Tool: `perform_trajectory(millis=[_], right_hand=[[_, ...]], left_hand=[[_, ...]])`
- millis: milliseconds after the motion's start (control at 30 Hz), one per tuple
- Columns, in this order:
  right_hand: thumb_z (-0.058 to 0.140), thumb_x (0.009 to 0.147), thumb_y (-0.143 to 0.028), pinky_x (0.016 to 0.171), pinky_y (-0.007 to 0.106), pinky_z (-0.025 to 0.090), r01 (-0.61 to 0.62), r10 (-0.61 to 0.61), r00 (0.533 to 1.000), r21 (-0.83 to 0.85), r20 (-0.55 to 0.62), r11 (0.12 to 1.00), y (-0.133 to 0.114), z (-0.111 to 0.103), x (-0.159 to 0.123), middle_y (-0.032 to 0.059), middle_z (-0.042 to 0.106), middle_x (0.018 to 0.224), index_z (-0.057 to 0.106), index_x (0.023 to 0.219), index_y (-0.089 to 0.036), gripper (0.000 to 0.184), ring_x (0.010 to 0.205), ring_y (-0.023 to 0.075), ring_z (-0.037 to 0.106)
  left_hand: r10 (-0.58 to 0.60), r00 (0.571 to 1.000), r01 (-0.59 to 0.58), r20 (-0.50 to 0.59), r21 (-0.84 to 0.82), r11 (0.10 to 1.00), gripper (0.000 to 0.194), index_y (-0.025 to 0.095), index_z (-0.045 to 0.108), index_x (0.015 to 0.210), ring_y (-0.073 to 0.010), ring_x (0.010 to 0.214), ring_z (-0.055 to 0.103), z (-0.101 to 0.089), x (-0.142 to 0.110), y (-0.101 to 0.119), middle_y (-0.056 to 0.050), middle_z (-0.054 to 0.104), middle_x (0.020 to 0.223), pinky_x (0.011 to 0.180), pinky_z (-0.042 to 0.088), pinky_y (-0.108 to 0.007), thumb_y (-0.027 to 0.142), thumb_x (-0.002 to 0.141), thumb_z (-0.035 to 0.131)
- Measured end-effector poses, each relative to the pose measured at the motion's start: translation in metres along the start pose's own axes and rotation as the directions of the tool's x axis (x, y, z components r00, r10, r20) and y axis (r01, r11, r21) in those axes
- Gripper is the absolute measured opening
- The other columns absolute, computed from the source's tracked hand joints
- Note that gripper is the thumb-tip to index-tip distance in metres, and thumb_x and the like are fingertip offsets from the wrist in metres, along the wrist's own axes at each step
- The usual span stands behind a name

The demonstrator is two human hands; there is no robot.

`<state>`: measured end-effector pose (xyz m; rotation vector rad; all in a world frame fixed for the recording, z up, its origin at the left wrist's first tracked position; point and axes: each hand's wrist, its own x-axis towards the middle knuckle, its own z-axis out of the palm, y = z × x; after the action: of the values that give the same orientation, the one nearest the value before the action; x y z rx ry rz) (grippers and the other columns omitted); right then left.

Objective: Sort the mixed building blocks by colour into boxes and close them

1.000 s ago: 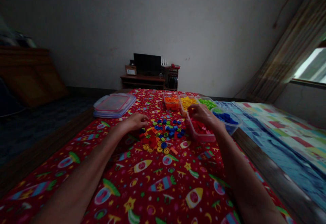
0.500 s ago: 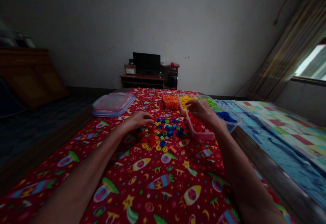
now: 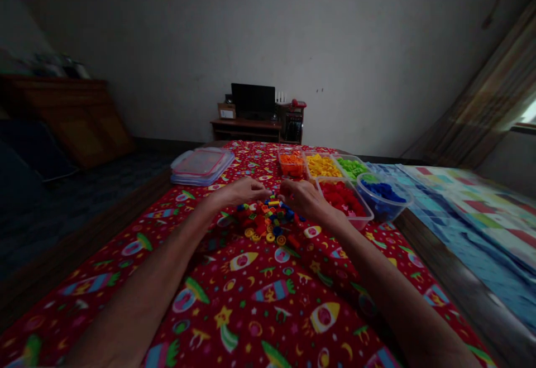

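Yellow brick (image 3: 273, 203), long axis left-right, between left hand (image 3: 243, 191) and right hand (image 3: 305, 198); fingers (image 3: 258, 192) curled, cannot tell grip.

A single camera sits on the person's head, facing forward and down along the cloth-covered worktop (image 3: 268, 320); it takes in the left hand (image 3: 247, 191) and right hand (image 3: 305, 198) nearby, then looks across this room to the monitor (image 3: 253, 100) and far wall (image 3: 268, 27).
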<state>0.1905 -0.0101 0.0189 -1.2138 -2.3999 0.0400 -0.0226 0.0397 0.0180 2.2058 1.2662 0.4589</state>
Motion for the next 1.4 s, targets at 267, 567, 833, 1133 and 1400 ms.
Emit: perform_trajectory(millis=[267,567,833,1133,1400], right_hand=[[0.048,0.087,-0.023,0.058,0.024,0.025,0.052,-0.052,0.998,-0.026,-0.02,0.998,0.015,0.009,-0.001,0.0045,0.06,0.077,0.058,0.098,-0.014,0.017,0.064,0.011,0.047],[0.054,0.085,-0.021,0.059,0.022,0.03,0.007,-0.008,1.0,0.055,0.009,0.998,0.005,0.007,-0.001,0.0059,0.065,0.081,0.062,0.097,-0.014,0.016,0.069,0.0121,0.053],[0.059,0.081,-0.018,0.061,0.021,0.036,-0.004,0.009,1.0,0.25,-0.019,0.968,-0.001,0.01,0.003,0.006,0.068,0.081,0.063,0.111,-0.013,0.031,0.066,0.012,0.055],[0.053,0.085,-0.019,0.061,0.021,0.035,0.009,0.001,0.994,0.086,-0.113,0.996,0.028,-0.009,-0.002,0.0057,0.067,0.076,0.065,0.109,-0.013,0.027,0.063,0.011,0.053],[0.055,0.084,-0.021,0.076,0.028,0.043,-0.345,0.297,0.923,-0.185,-0.247,0.92,0.103,-0.031,-0.019,0.014,0.069,0.097,0.063,0.113,-0.011,0.032,0.086,0.0202,0.061]], left_hand=[[-0.363,0.91,0.305,0.203,0.268,0.914,0.013,0.018,0.066,0.054,-0.0151,0.048,0.051,-0.006,-0.011,-0.023,-0.001,0.062,0.05,0.047,0.035,-0.023,0.031,0.054,0.068],[-0.107,0.99,0.124,0.095,-0.201,0.972,0.031,0.018,0.069,0.082,-0.0133,0.055,0.059,-0.001,0.001,-0.011,0.0,0.068,0.064,0.051,0.042,-0.021,0.039,0.06,0.067],[-0.169,0.983,0.107,-0.077,-0.509,0.854,0.053,0.016,0.06,0.103,-0.0125,0.06,0.061,0.019,0.008,0.018,0.004,0.062,0.062,0.062,0.049,-0.025,0.04,0.058,0.076],[-0.118,0.98,0.018,-0.163,-0.511,0.86,0.048,0.016,0.059,0.077,-0.0151,0.058,0.061,0.025,0.012,0.01,0.0,0.065,0.062,0.057,0.048,-0.026,0.063,0.067,0.059],[-0.05,0.967,-0.05,-0.25,-0.378,0.925,0.046,0.016,0.06,0.076,-0.0162,0.056,0.062,0.025,0.021,-0.02,-0.001,0.066,0.063,0.054,0.049,-0.026,0.061,0.071,0.054]])
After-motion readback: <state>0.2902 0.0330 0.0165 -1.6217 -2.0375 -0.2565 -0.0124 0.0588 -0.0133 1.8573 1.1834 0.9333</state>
